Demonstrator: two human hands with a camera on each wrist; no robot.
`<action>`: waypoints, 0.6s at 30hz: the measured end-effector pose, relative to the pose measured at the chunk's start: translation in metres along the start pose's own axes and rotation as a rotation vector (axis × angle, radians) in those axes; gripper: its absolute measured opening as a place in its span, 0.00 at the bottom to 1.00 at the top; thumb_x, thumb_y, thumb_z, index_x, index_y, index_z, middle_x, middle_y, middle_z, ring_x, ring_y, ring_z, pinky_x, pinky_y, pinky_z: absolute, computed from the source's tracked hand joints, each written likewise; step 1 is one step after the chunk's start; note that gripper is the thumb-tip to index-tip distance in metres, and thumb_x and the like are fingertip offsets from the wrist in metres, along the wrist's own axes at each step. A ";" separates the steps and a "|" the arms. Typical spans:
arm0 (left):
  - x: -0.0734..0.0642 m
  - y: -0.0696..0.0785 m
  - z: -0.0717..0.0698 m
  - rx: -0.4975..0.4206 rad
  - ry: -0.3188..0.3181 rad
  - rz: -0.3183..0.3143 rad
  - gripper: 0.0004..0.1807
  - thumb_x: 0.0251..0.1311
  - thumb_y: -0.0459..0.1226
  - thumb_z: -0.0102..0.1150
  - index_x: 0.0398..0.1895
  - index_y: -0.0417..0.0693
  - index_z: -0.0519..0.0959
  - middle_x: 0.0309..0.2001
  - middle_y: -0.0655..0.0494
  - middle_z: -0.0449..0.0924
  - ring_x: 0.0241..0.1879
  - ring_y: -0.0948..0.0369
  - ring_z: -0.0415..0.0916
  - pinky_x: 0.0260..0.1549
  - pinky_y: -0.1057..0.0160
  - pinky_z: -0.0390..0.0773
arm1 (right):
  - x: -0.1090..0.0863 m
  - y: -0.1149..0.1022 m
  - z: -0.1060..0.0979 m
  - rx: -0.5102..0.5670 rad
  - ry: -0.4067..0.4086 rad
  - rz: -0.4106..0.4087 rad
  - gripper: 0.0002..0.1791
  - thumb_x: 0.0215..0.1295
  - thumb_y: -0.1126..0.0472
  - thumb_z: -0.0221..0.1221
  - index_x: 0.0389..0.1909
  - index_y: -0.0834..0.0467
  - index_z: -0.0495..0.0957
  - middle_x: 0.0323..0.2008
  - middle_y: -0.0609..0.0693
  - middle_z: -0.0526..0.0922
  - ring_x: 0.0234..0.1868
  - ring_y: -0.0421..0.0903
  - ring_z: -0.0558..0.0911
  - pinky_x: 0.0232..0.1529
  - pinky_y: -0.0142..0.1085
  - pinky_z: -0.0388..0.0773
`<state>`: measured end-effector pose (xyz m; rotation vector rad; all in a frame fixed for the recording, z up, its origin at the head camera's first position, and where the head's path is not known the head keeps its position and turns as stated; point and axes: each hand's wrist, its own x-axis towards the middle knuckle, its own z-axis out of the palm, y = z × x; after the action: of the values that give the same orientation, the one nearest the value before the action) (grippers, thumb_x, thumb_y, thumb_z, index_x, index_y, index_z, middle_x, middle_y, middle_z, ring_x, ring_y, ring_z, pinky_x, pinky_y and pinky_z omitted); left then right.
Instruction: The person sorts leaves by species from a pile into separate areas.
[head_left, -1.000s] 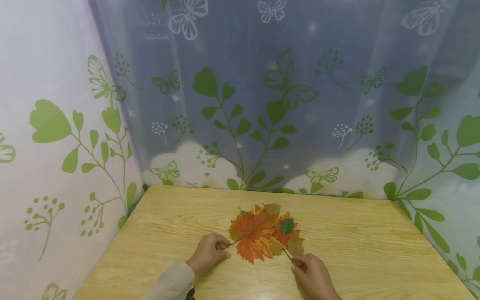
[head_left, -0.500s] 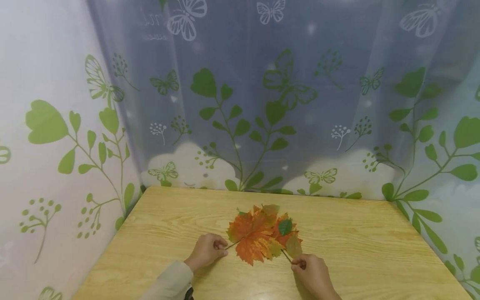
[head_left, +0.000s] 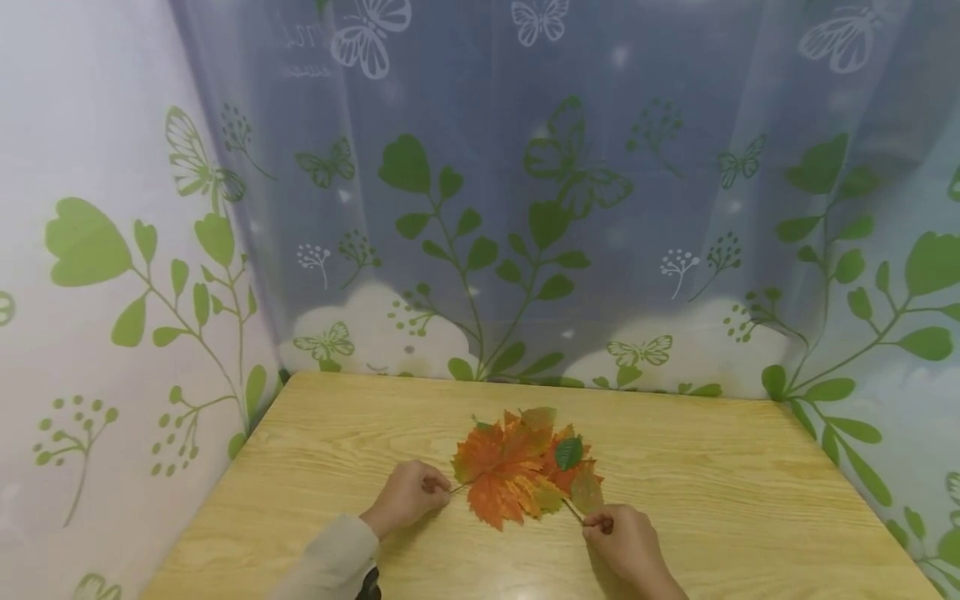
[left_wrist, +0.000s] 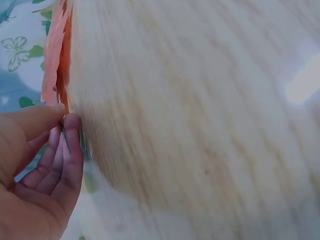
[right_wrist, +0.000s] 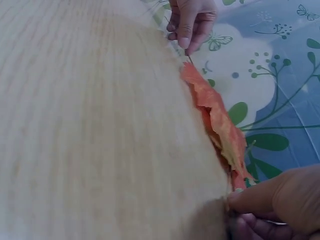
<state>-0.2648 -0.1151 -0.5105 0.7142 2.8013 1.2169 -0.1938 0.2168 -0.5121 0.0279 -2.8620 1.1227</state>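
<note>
A cluster of orange and yellow-green maple-like leaves (head_left: 502,475) lies on the wooden table, with a small dark green leaf (head_left: 568,453) on top. On its left side, my left hand (head_left: 405,498) pinches a thin brown stem (head_left: 459,487) between thumb and fingertips. The left wrist view shows the stem's end (left_wrist: 66,139) passing between thumb and fingers. At the cluster's lower right, my right hand (head_left: 628,542) pinches another stem (head_left: 573,512). From the right wrist, the leaves (right_wrist: 215,117) appear edge-on, low over the tabletop, between both hands.
The light wood table (head_left: 360,417) reaches back to a blue-grey curtain (head_left: 480,167) printed with green leaves and butterflies. Pale curtains with the same print stand along the left (head_left: 112,333) and right (head_left: 900,375) sides.
Both hands keep their hold on the stems. The left hand has shifted slightly left and up, and the head view has turned a little. The leaves stay nearly where they were.
</note>
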 end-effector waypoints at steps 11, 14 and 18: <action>0.001 -0.004 0.003 -0.053 -0.043 -0.038 0.04 0.55 0.36 0.68 0.26 0.46 0.86 0.27 0.58 0.84 0.25 0.69 0.73 0.24 0.68 0.73 | 0.003 -0.002 -0.008 0.013 -0.060 0.008 0.03 0.54 0.66 0.67 0.24 0.58 0.83 0.22 0.45 0.80 0.25 0.40 0.76 0.27 0.36 0.72; 0.002 -0.005 0.003 -0.063 -0.050 -0.047 0.05 0.55 0.37 0.68 0.25 0.46 0.86 0.26 0.58 0.84 0.23 0.70 0.71 0.23 0.69 0.72 | 0.004 -0.002 -0.008 0.021 -0.060 0.003 0.03 0.54 0.65 0.67 0.23 0.59 0.83 0.22 0.45 0.81 0.26 0.41 0.76 0.27 0.37 0.73; 0.004 -0.007 0.002 -0.081 -0.078 -0.077 0.05 0.55 0.38 0.68 0.27 0.46 0.87 0.27 0.59 0.84 0.24 0.69 0.72 0.24 0.69 0.72 | 0.005 -0.001 -0.008 0.035 -0.068 -0.004 0.03 0.54 0.65 0.66 0.23 0.59 0.83 0.22 0.46 0.81 0.26 0.40 0.76 0.27 0.35 0.73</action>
<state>-0.2707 -0.1167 -0.5159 0.6288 2.6733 1.2527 -0.1983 0.2215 -0.5053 0.0749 -2.8990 1.1940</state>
